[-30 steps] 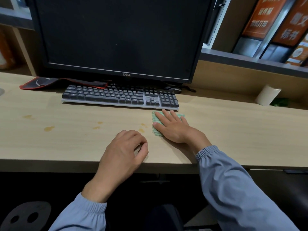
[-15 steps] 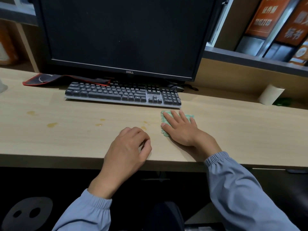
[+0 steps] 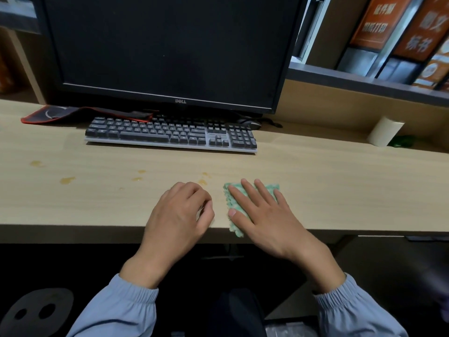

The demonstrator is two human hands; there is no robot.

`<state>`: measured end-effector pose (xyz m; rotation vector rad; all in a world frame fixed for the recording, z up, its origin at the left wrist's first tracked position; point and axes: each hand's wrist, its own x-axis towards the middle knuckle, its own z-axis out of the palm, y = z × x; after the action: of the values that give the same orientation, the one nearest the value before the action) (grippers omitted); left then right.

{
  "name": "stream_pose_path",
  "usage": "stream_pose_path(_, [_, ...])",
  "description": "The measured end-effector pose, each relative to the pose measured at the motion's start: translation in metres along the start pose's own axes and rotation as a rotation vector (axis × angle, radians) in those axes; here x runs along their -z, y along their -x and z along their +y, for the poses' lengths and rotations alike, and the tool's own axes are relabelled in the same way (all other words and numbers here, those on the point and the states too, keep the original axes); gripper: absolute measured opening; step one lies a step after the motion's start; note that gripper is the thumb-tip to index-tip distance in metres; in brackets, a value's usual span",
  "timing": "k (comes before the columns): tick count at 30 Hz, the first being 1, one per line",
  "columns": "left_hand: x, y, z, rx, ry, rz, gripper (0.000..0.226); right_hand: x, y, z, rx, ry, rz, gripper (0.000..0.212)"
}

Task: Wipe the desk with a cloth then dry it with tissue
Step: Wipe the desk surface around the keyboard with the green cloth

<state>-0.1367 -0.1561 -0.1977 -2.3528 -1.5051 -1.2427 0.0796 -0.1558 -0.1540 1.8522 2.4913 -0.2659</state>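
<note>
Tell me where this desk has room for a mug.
Widest bare patch: the light wooden desk right of the green textured cloth, between the grey keyboard and the cream roll. Front left has yellowish spills. Centre front is crowded by the left hand and right hand.

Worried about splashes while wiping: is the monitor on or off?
Off or asleep: the monitor has a completely dark screen, showing no image.

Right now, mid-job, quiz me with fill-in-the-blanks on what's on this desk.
1. The right hand presses flat on the ____ cloth.
2. The left hand, fingers loosely curled, holds ____.
3. The yellow spills lie to the ____ of the cloth.
4. The keyboard lies directly in front of the dark ____.
Missing words: green; nothing; left; monitor.
</note>
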Motion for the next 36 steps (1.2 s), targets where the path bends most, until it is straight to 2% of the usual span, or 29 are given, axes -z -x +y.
stream_pose_path(3, [0.006, 0.006, -0.005, 0.004, 0.005, -0.002, 0.009, -0.003, 0.006, -0.004, -0.024, 0.009, 0.039, 0.061])
stream_pose_path(6, [0.017, 0.015, -0.01, 0.038, -0.116, 0.025, 0.014, -0.006, 0.006, -0.011, -0.038, 0.032, 0.059, 0.061])
stream_pose_path(8, [0.024, 0.019, -0.014, 0.081, -0.202, 0.058, 0.016, -0.007, 0.004, -0.019, -0.042, 0.034, 0.055, 0.062])
stream_pose_path(11, [0.025, 0.019, -0.02, 0.12, -0.211, 0.109, 0.015, -0.008, -0.001, -0.038, -0.027, 0.032, 0.056, 0.063])
stream_pose_path(15, [0.011, 0.024, -0.022, 0.114, -0.326, 0.246, 0.02, -0.01, -0.014, -0.068, 0.006, 0.027, 0.043, 0.064])
stream_pose_path(18, [0.007, 0.027, -0.024, 0.099, -0.383, 0.285, 0.023, -0.011, -0.026, -0.083, 0.032, 0.03, 0.023, 0.065])
stream_pose_path(30, [0.004, 0.034, -0.029, 0.037, -0.39, 0.334, 0.023, -0.014, 0.002, -0.078, 0.041, 0.012, 0.039, 0.061])
stream_pose_path(36, [-0.005, 0.048, -0.03, 0.037, -0.355, 0.392, 0.025, -0.008, -0.02, -0.079, 0.019, -0.003, -0.008, 0.063])
